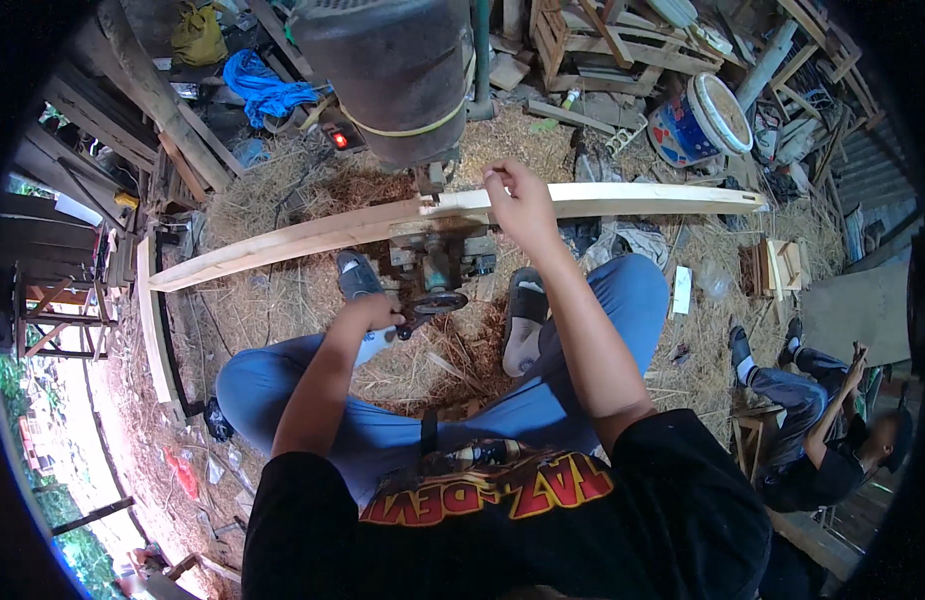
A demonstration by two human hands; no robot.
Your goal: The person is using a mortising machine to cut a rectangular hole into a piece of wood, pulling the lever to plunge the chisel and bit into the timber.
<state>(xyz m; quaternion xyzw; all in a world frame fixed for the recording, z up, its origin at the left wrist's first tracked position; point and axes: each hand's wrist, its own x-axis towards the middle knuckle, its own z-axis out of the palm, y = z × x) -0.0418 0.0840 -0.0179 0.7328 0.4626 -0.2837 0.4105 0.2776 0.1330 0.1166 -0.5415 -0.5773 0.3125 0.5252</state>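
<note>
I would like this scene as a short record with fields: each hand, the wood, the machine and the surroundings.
Left hand: at a small dark handle; grip unclear
Right hand: at the wooden beam; contact unclear
Wood: beam long, pale, lying across the machine
Machine: between the wearer's feet, with a handwheel
Beyond the beam: bucket on the right, blue cloth on the left
Right edge: another person

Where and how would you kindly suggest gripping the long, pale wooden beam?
Probably the long, pale wooden beam is best gripped right of the right hand, from the near side, palm over it: it looks slim and bare there, while dark metal machinery crowds its middle.
</note>
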